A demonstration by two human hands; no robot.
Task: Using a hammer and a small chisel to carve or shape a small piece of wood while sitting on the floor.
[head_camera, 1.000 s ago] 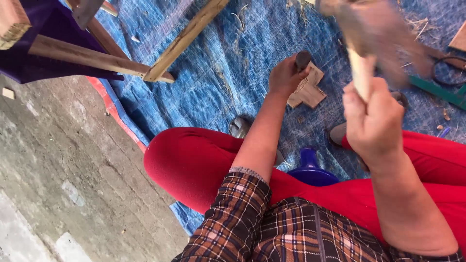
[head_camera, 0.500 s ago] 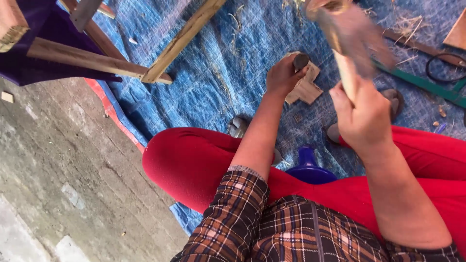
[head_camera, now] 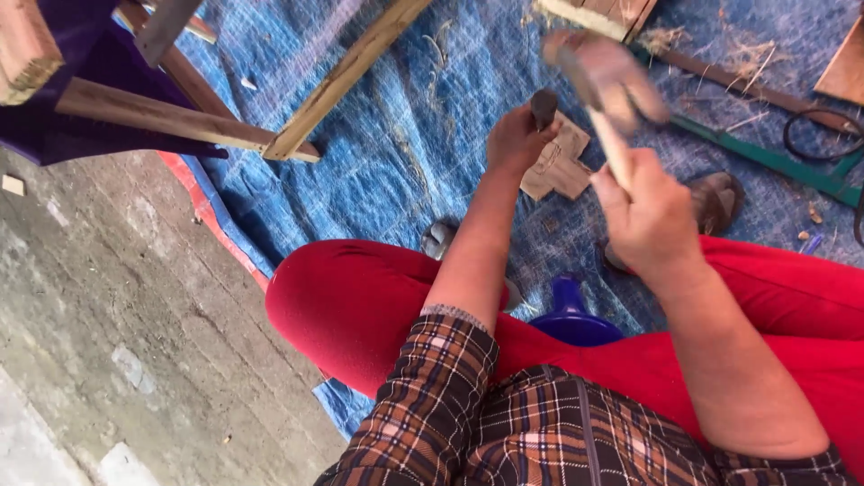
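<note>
Near the lower frame, red trousers (head_camera: 360, 306) and a plaid sleeve (head_camera: 432, 405) fill the view, with a blue plastic object (head_camera: 571, 315) between the legs. Right of centre, the right hand (head_camera: 652, 216) is clenched around the handle of a mallet (head_camera: 603, 76), whose blurred head sits above it. Just left, the left hand (head_camera: 515, 139) grips a dark-handled chisel (head_camera: 544, 106), standing on a small wooden workpiece (head_camera: 560, 162). The workpiece lies on the blue tarpaulin (head_camera: 405, 135), directly beneath the left hand.

Mallet (head_camera: 605, 76) head motion-blurred; chisel (head_camera: 544, 108) blade hidden behind left hand (head_camera: 515, 139); wooden frame (head_camera: 180, 117) cut off by edge.
</note>
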